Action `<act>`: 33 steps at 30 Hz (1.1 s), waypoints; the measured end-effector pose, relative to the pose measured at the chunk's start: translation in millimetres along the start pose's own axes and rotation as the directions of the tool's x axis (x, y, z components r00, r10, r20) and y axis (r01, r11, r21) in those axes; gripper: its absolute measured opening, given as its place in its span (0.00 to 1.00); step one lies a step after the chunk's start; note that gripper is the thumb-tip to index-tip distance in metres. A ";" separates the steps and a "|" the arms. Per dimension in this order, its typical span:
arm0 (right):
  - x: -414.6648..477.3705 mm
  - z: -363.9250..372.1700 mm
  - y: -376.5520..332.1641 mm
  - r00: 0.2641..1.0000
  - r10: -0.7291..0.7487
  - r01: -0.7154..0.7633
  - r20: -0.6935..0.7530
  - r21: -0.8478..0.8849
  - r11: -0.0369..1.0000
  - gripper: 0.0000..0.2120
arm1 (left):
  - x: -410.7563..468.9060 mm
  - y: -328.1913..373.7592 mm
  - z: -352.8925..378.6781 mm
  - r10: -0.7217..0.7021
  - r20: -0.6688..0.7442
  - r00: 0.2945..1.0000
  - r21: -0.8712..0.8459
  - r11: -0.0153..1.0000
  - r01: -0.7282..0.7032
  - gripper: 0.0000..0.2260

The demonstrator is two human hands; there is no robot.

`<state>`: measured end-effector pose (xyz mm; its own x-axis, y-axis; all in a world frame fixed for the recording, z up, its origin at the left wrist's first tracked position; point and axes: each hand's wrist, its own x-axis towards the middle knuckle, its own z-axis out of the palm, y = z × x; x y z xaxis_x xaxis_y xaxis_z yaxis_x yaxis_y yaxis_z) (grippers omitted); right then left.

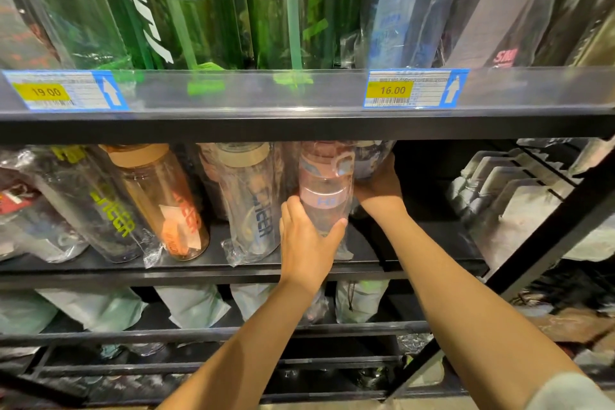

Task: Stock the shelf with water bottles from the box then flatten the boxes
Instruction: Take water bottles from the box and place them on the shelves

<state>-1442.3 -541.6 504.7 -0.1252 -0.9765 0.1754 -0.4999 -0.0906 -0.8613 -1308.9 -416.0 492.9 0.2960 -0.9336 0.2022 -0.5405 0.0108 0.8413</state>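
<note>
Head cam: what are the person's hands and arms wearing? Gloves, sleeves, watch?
No gloves, rings or watch visible on the left hand or right hand. Both forearms are uncovered. Only a pale grey sleeve edge shows on the right upper arm, at the frame corner.

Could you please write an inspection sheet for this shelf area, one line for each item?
Surface: black shelf, holds a row of wrapped bottles.
Job's things: pink bottle stands at the row's right end; box not in view.
Clutter: nothing seen.
Hands: left hand grips the pink bottle; right hand reaches to a dark bottle behind it, grip hidden.
Cables: nothing seen.
Surroundings: green bottles on the upper shelf, price tags 19.00 and 16.00; white bags below.
</note>
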 end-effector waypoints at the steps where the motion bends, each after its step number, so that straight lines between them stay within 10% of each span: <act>1: -1.0 -0.9 -1.2 1.000 0.005 -0.005 -0.011 -0.004 1.000 0.39 | 0.6 -0.5 0.5 0.003 -0.004 1.000 -0.003 1.000 -0.003 0.29; 7: -23.2 -22.4 4.7 0.999 0.031 -0.028 -0.011 0.170 0.985 0.39 | 5.0 -4.2 0.2 0.017 -0.005 1.000 -0.010 1.000 -0.017 0.29; 11: -51.2 -44.6 28.6 0.998 0.022 -0.018 -0.066 0.062 0.998 0.13 | 6.1 -6.1 -0.5 0.019 0.003 1.000 -0.006 1.000 -0.019 0.28; 17: -82.6 -71.6 33.9 0.990 -0.058 0.062 -0.128 0.030 0.998 0.32 | 7.8 -8.3 -0.9 0.015 0.028 1.000 0.004 1.000 -0.015 0.28; 33: -109.1 -88.1 29.0 0.995 0.026 -0.022 -0.094 0.044 0.999 0.43 | 10.5 -7.9 -2.4 0.021 0.106 0.994 -0.020 1.000 -0.019 0.26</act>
<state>-1518.7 -420.4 502.6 -0.2184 -0.9557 0.1976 -0.4594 -0.0780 -0.8848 -1299.7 -424.9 489.6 0.1998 -0.9657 0.1656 -0.5301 0.0356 0.8472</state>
